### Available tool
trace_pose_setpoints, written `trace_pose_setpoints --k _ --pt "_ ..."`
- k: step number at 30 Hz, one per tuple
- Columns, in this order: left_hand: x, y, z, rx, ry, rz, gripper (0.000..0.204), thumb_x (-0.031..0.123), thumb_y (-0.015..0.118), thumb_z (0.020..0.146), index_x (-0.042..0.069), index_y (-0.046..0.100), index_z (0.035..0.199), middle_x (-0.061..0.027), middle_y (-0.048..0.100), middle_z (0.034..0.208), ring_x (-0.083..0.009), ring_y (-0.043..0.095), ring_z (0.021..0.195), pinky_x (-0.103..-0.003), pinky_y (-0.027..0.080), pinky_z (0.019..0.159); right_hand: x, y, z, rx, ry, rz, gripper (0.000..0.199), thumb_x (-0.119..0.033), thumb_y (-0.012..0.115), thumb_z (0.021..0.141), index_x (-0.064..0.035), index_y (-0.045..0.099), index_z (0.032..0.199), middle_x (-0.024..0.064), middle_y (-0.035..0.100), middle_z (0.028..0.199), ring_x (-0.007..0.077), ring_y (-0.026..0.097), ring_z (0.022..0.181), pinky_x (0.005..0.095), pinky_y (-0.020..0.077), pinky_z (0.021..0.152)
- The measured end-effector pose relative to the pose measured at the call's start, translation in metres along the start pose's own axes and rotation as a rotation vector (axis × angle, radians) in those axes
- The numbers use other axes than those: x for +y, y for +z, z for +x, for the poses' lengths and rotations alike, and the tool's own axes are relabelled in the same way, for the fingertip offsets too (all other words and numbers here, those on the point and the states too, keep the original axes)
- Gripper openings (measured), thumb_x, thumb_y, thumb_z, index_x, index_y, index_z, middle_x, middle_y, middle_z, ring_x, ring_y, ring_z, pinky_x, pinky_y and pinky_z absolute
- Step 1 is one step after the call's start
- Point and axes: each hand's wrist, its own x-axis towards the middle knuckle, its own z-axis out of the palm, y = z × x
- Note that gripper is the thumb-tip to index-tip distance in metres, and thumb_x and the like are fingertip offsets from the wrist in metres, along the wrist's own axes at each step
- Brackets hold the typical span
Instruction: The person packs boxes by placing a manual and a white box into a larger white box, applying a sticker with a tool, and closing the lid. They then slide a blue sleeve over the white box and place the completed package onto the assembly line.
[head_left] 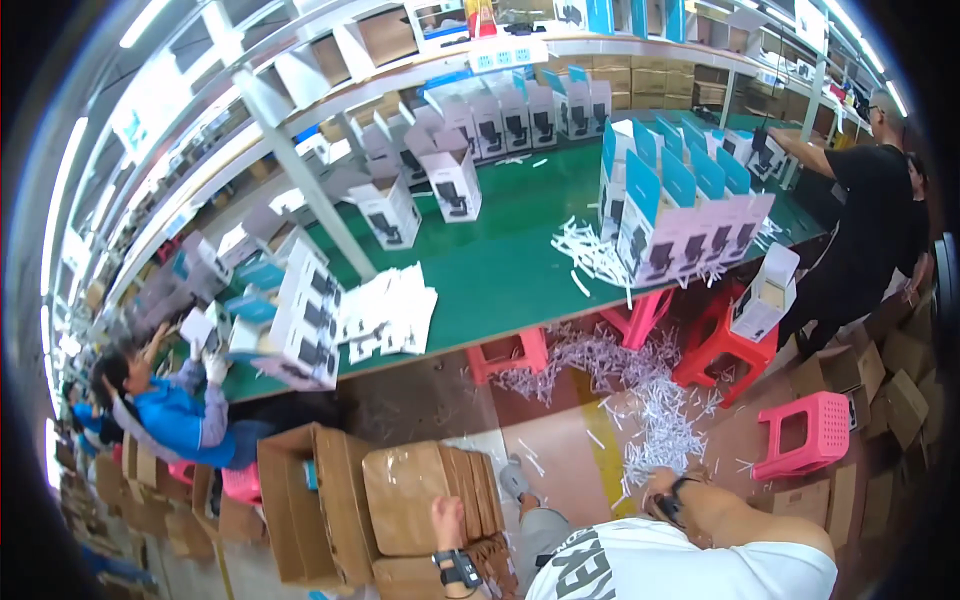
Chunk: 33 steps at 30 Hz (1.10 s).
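My left hand (449, 521) is closed with its fingers curled, over the stack of flattened brown cardboard (405, 490); nothing shows in it. A dark band sits on that wrist. My right hand (661, 484) hangs by my right side, just in front of the heap of white paper strips (665, 430) on the floor. Its fingers are small and partly turned away, so I cannot make out whether it holds anything. Left of the stack stands an open brown carton (315, 505).
Ahead runs a green worktable (500, 260) with white printed boxes (690, 240), loose strips (590, 255) and flat white sheets (390, 310). Pink stools (805, 435) and a red stool (725, 350) stand near it. One person (185, 410) works at left, another (865, 190) at right.
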Motion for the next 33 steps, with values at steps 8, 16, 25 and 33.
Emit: trace_pose_setpoints --k 8,16,25,33 --pt "0.285 0.263 0.234 -0.222 0.423 0.276 0.08 0.021 0.084 0.089 0.001 0.039 0.152 -0.0207 0.058 0.136 -0.0257 0.058 0.124 -0.038 0.049 0.103 -0.041 -0.217 -0.059 0.613 0.766 1.048 0.029 -0.021 0.069 0.092 0.0032 0.075 0.107 0.0192 0.076 0.1 0.0292 0.074 0.093 0.0428 0.0572 0.084" --pt "0.401 0.513 0.499 0.055 0.801 0.698 0.142 0.048 0.097 0.066 -0.025 0.011 0.152 -0.0404 0.033 0.156 -0.0458 0.034 0.148 -0.048 0.029 0.125 -0.1 -0.317 0.075 0.729 0.31 1.358 0.021 -0.015 0.067 0.1 -0.0042 0.069 0.119 -0.0009 0.066 0.085 0.0076 0.058 0.07 0.0249 0.0473 0.062" --pt "0.452 0.567 0.663 0.287 0.956 0.919 0.131 0.051 0.096 0.065 -0.021 0.026 0.149 -0.0358 0.042 0.15 -0.0429 0.036 0.147 -0.043 0.027 0.125 -0.113 -0.539 0.148 0.5 0.053 1.841 0.022 -0.012 0.065 0.103 -0.0024 0.066 0.123 -0.0001 0.068 0.097 0.0084 0.062 0.083 0.024 0.0506 0.074" --pt "0.453 0.511 0.456 -0.603 0.748 0.736 0.106 0.019 0.094 0.071 -0.006 0.034 0.155 -0.021 0.053 0.147 -0.0292 0.054 0.135 -0.039 0.048 0.108 -0.158 -0.706 0.253 0.78 -0.392 1.417 0.062 -0.016 0.077 0.092 -0.0012 0.049 0.145 0.0054 0.062 0.126 0.012 0.058 0.109 0.0297 0.0473 0.097"
